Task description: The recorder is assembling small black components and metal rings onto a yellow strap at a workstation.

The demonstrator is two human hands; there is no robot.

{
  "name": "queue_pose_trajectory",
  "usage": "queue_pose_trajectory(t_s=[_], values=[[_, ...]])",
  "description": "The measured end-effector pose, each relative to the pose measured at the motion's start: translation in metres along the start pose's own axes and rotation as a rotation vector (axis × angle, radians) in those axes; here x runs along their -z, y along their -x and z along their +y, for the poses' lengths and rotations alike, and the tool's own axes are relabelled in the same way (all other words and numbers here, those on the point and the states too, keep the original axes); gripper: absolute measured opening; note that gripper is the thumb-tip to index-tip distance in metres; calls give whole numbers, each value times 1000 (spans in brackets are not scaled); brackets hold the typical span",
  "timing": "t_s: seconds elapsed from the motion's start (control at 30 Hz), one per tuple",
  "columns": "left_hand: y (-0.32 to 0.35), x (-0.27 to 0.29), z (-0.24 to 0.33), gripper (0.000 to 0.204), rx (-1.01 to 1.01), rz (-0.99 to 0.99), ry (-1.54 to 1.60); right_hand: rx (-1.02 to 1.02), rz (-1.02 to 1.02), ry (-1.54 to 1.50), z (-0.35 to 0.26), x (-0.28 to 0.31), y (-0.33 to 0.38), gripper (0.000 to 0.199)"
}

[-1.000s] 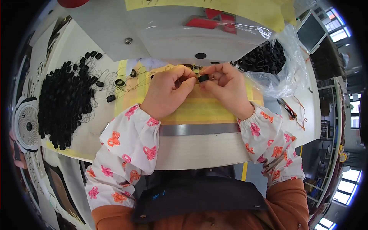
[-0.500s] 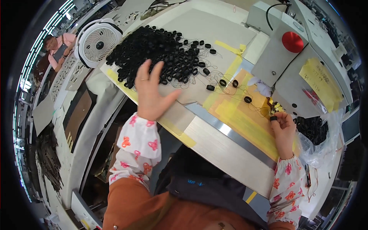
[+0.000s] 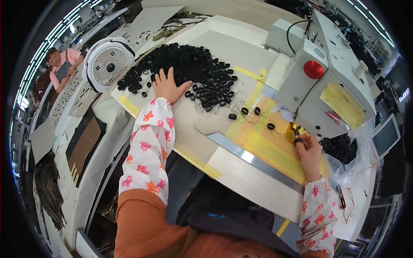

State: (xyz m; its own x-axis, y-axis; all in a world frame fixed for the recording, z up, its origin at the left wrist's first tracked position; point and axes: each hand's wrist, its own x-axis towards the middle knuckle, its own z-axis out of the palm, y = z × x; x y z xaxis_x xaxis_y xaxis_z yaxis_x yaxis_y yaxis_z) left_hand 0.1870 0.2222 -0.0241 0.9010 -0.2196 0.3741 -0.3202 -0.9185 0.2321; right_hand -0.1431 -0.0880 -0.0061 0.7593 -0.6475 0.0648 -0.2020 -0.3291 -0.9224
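Note:
My left hand [image 3: 168, 89] reaches onto the near edge of a big pile of small black loops [image 3: 189, 62], fingers spread and pressed toward the heap. It grips nothing that I can see. My right hand [image 3: 311, 154] is beside the working end of a grey sewing machine [image 3: 344, 88]. A black loop [image 3: 297, 140] is pinched between its thumb and fingers. Several black loops joined by thin threads, one being a loose loop [image 3: 270, 126], trail from the pile toward the machine across a yellow-taped board [image 3: 258, 137].
A red round button [image 3: 313, 69] sits on the machine. Right of my right hand, a clear plastic bag [image 3: 346, 170] holds more black loops; small snips [image 3: 341, 198] lie below it. A white fan [image 3: 109, 66] stands at the left. Farther left a co-worker [image 3: 64, 66] is at another table.
My left hand has moved from above the table onto the pile. Nearer loops have shifted, leaving a gap in the heap. My right hand still pinches its loop by the machine.

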Motion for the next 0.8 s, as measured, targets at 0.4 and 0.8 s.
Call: queue_pose_trajectory(t_s=[0.4,0.8], values=[[66,37,136,43,-700,138,521,13,18,-79,-16,4,-5,10],[60,8,129,28,-618,30,167,210,3,-114,-1,5,8,15]])
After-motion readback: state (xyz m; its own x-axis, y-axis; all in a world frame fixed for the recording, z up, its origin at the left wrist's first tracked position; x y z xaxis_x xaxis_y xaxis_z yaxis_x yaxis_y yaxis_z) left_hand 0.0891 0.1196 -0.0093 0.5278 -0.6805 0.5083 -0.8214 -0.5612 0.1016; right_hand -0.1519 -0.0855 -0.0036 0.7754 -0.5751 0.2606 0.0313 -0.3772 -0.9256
